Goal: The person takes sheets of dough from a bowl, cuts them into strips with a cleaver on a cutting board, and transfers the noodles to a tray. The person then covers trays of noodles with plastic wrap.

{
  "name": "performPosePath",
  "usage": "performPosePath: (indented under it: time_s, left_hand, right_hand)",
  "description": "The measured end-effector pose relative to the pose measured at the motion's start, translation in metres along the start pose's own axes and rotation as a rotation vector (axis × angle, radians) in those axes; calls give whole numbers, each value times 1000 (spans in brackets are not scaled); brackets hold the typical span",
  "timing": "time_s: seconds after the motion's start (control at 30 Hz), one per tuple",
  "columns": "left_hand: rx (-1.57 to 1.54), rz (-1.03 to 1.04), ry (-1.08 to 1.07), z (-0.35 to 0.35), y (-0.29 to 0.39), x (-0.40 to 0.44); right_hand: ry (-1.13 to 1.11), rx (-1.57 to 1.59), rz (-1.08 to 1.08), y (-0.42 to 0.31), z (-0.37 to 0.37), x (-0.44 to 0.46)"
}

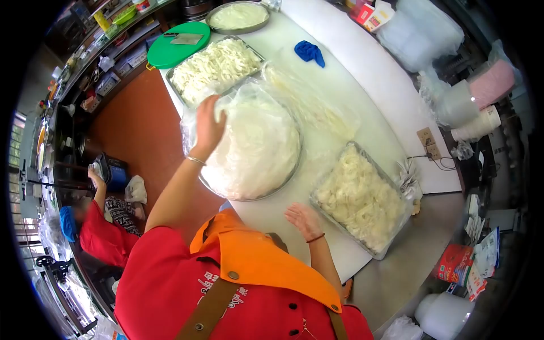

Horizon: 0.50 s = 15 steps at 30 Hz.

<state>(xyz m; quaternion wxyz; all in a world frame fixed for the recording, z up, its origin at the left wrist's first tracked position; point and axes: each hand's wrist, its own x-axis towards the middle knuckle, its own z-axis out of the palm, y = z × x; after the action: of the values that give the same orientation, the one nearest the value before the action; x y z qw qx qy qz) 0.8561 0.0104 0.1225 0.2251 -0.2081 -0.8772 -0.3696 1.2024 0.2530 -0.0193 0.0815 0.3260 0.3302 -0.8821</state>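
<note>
A large round metal pan (289,177) stands at the table's near left edge, filled with a pale, dough-like mass under clear plastic film (249,127). My left hand (208,129) is over the pan's left side, at the film, its fingers stretched and the thumb apart. Whether it presses on the film or hovers just above, I cannot tell. My right hand (304,220) is open and flat, palm partly showing, between the round pan and a rectangular tray (371,253) of pale, lumpy food pieces. It holds nothing.
Another tray (215,62) of pale strips stands behind the round pan. Beyond it are a green board (180,48) with a cleaver (187,39) and a second round pan (238,16). A blue cloth (309,52) lies farther back. A person in red (105,235) is at the left.
</note>
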Motion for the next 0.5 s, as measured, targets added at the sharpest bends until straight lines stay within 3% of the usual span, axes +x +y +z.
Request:
performPosePath:
  time_s: [0.1, 0.17, 0.3, 0.37, 0.43, 0.5]
  left_hand:
    - [226, -211, -98, -24, -114, -17]
    - [338, -280, -211, -27, -166, -23]
    - [-121, -594, -671, -8, -219, -8]
    - [31, -311, -708, 18, -245, -15]
    - [50, -251, -748, 19, -240, -9]
    - [2, -350, -896, 4, -233, 12]
  right_hand:
    - [-13, -49, -16, 20, 26, 44]
    - [154, -158, -58, 34, 42, 75]
    - [502, -451, -108, 49, 73, 96]
    - [623, -422, -197, 63, 80, 104]
    - [718, -517, -232, 63, 90, 107]
    - [844, -631, -276, 67, 94, 112]
